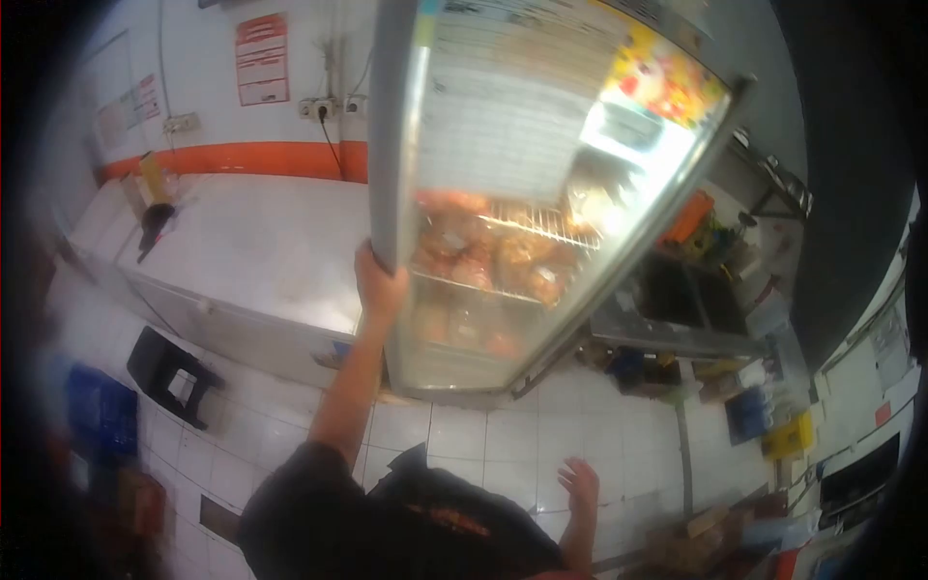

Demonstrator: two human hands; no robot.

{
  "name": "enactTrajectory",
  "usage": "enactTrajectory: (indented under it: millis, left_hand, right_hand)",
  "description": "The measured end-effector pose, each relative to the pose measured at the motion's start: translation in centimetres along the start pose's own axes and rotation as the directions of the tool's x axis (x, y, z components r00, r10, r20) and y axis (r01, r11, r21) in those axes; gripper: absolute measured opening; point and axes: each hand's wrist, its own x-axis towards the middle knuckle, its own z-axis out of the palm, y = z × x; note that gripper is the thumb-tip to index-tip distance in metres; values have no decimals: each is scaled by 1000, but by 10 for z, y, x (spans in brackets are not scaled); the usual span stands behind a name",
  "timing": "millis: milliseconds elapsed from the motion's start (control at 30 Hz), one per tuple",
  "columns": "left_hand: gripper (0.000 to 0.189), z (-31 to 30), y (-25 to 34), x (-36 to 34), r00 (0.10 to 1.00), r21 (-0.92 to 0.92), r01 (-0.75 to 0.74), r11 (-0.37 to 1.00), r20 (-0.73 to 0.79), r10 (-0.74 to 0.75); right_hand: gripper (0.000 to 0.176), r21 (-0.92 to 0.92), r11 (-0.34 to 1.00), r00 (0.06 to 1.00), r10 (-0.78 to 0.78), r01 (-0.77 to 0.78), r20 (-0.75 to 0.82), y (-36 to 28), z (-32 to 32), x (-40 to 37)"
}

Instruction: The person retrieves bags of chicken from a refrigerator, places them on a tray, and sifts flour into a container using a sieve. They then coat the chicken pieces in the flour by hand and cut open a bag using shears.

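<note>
A tall glass-door display fridge (483, 367) stands in front of me, lit inside. My left hand (382, 285) is closed round the grey left edge of its door (390, 145), arm stretched out. Behind the glass, wire shelves (536, 220) carry several orange-brown packed items (474, 259), blurred by the glass. A large white sheet (512, 106) covers much of the upper glass. Low on the right, my right hand (580, 480) hangs above the tiled floor, fingers apart and holding nothing.
Left of the fridge is a long white chest freezer (251, 232). A black stool (174, 375) and a blue crate (101, 411) stand on the floor at left. To the right are a metal counter (667, 333) and a yellow crate (788, 437).
</note>
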Motion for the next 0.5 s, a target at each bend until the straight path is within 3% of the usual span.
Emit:
enactTrajectory:
  millis: [100, 167, 200, 233, 267, 300, 367, 400, 433, 467, 500]
  left_hand:
    - [65, -65, 21, -48, 974, -167, 79, 983, 223, -40]
    - [66, -102, 21, -78, 943, -336, 64, 940, 329, 53]
    - [62, -122, 16, -91, 903, -337, 58, 940, 419, 94]
    - [49, -132, 25, -101, 929, -446, 21, 895, 340, 147]
    - [36, -145, 32, -105, 893, -468, 19, 884, 405, 196]
    - [24, -148, 28, -114, 826, -584, 180, 792, 527, 201]
    - [11, -144, 26, -125, 751, -510, 365, 779, 656, 78]
    - [14, -137, 32, -123, 770, -446, 364, 817, 638, 6]
    - [14, -128, 36, -117, 763, -443, 367, 818, 646, 8]
    - [15, -115, 37, -109, 780, -408, 366, 836, 625, -36]
    - [17, -101, 38, -100, 793, -373, 365, 853, 604, -76]
  right_hand:
    - [34, -30, 1000, 993, 11, -8, 116, -15, 67, 4]
    - [34, -76, 997, 979, 24, -9, 202, -24, 101, 0]
    - [35, -96, 995, 962, 49, -23, 269, -27, 116, 0]
    - [35, -117, 992, 941, 75, -38, 331, -31, 128, -1]
    - [39, -129, 990, 916, 110, -64, 387, -35, 136, -1]
    - [39, -143, 988, 914, 114, -62, 389, -38, 145, -5]
    - [46, -157, 988, 956, 58, -13, 287, -41, 160, -15]
    - [52, 130, 991, 922, -65, 16, 382, 38, 111, 60]
    - [54, 457, 888, 763, -259, -53, 593, 41, 98, 55]
    - [51, -117, 951, 777, -160, 287, 609, 44, 75, 70]
    - [47, -641, 590, 823, -73, 491, 563, 56, 47, 88]
